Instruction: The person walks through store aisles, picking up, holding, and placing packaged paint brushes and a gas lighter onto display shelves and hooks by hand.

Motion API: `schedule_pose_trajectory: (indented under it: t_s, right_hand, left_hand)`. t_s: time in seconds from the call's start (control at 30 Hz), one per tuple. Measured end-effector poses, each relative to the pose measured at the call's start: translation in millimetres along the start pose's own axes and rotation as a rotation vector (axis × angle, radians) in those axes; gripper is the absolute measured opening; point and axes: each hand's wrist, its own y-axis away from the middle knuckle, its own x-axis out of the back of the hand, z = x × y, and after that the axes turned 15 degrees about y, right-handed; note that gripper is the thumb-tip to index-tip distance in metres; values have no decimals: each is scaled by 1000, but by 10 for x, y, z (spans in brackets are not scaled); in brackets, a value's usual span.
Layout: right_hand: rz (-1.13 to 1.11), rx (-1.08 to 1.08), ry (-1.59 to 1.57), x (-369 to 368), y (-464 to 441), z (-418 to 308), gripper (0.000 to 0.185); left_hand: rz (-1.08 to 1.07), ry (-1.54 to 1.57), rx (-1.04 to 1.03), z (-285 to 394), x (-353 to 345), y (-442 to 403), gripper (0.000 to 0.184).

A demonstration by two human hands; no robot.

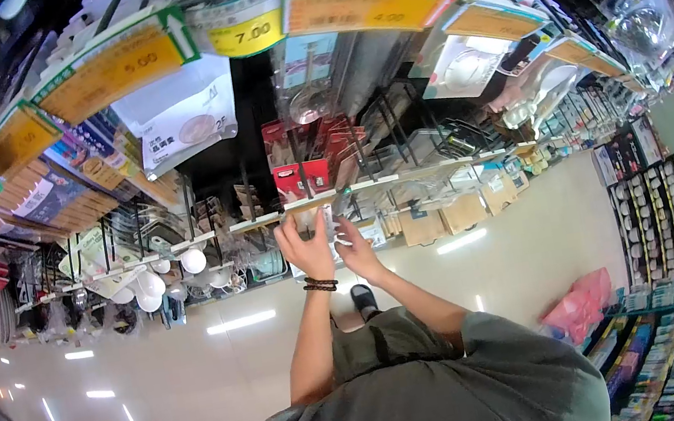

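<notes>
My left hand, with a dark beaded bracelet on its wrist, is raised to the lower row of hooks on a shop display. Its thumb and fingers curve around a small pale packet, whose contents I cannot make out. Just to the right, my right hand has its fingers stretched up beside the packet's edge; whether they touch it is unclear. Above both hands runs a white label rail. Behind it hangs a red-carded package.
Yellow and orange price tags line the upper rail. White ladles hang at left, wooden boards at right. A pink plastic bag lies near a rack of round goods. Pale floor surrounds my foot.
</notes>
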Motion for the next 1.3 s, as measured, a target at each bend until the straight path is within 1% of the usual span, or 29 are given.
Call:
schedule_pose_trajectory:
  t_s: [0.1,0.13,0.23,0.27,0.37,0.4,0.5,0.57,0.63,0.67,0.7,0.73,0.77,0.8,0.83,0.87,0.9,0.93,0.97,1.0,1.03,1.07,1.1,1.13,1.17,1.2,1.23,1.27,1.3]
  right_hand:
    - [-26,-41,-41,86,116,112,53]
    - [-58,-84,-28,146,170,103,49]
    - [-77,-66,-37,325,377,154,43]
    - [-60,-20,-15,379,431,241,37]
    - [-72,1,-23,632,638,414,33]
    - [-62,-25,-32,734,727,441,30]
    - [-76,-49,-71,1005,930,758,28]
    - [-32,-46,-113,1153,1097,960,27]
    - [4,-30,-156,1434,1256,1132,26]
    - [23,-19,-198,1534,1346,1217,25]
    - [43,-2,-240,1642,1424,1285,25]
    - [69,-15,-266,1766,1515,1361,24]
    - [92,-26,-291,1900,1595,1435,23]
    - [112,-34,-316,2047,1682,1491,23]
    - [103,-61,-325,2228,1788,1535,25]
    - [96,-87,-333,2450,1896,1575,27]
    - [90,-111,-341,2676,1992,1598,30]
    - [150,-131,-399,2889,2093,1640,32]
    - [211,-152,-459,3075,2194,1703,34]
    - [272,-177,-523,3226,2304,1758,36]
    - [349,-205,-607,3384,2414,1834,36]
    - [425,-229,-684,3564,2495,1926,36]
    - [499,-251,-758,3738,2576,1991,37]
    - [570,-267,-782,3911,2695,2033,37]
    - [640,-260,-823,4047,2801,2103,37]
    - [709,-256,-864,4159,2903,2171,36]
    - [778,-252,-906,4270,3016,2246,36]
    - [808,-227,-896,4368,3129,2349,37]
    - [847,-233,-927,4470,3224,2433,36]
  left_hand:
    - [-34,-67,26,-251,-94,-68,51]
    - [-43,-102,-10,-218,-118,-143,51]
    - [-45,-72,-142,-143,-293,-291,54]
    - [-32,-113,-131,-234,-351,-317,55]
    - [-47,-267,-308,-247,-472,-398,55]
    - [-23,-158,-197,-371,-510,-412,55]
    - [-47,-235,-275,-597,-574,-487,42]
    - [-87,-328,-316,-770,-621,-498,34]
    - [-144,-503,-355,-996,-618,-513,28]
    - [-193,-682,-397,-1127,-584,-527,26]
    - [-249,-924,-455,-1233,-533,-556,25]
    - [-345,-1264,-608,-927,-518,-506,27]
    - [-397,-1272,-170,-1430,-494,-518,27]
    - [-192,-546,-48,-1088,-444,-438,47]
    - [-212,-446,-58,-897,-396,-206,62]
    - [-178,-315,-69,-566,-401,159,56]
    - [-159,-298,-42,-721,-357,353,53]
    - [-212,-243,-19,-761,-323,646,49]
    - [-266,-303,-51,-765,-294,1021,43]
    - [-326,-425,-199,-868,-288,1365,37]
    - [-401,-299,25,-707,-353,1774,31]
    - [-523,-341,32,-328,-476,2191,26]
    - [-625,-276,5,-707,-516,2421,24]
    - [-719,-186,-35,-750,-639,2757,24]
    - [-891,-368,15,-388,-840,3030,24]
    - [-1004,-178,254,-399,-1031,3260,25]
    - [-1097,45,406,-924,-1223,3456,27]
    - [-1193,67,582,-433,-1475,3733,28]
    - [-1398,15,539,-217,-1791,3907,29]
